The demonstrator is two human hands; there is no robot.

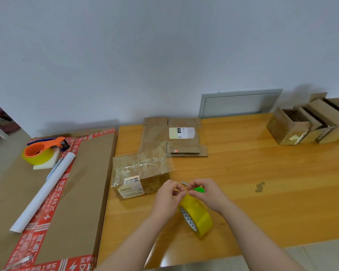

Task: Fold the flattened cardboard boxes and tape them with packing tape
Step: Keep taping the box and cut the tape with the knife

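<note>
Two hands, both on one yellow tape roll (199, 217). Left hand (169, 194) and right hand (205, 192) are close together, fingertips nearly meeting, fingers curled and pinching at the roll's top edge; can't tell if a loose tape end is lifted. The roll stands on edge on the wooden table (262, 163), near the front edge, with a white printed core showing. A green object (200, 189) pokes out just behind the right hand, not identifiable, and a small grey bit (184, 182) lies near it.

One closed box (140, 173) sits just left of the hands, glossy with clear tape, label on its near face. One stack of flattened cardboard (174, 135) lies behind it, white label on top, layer count unclear. A cluster of open folded boxes (309, 122) is at the far right, about three.

Left: one large flat carton (82, 182) with red printed tape, carrying a second yellow roll in an orange dispenser (41, 150), one white paper tube (45, 190) and one pen (54, 169)
</note>
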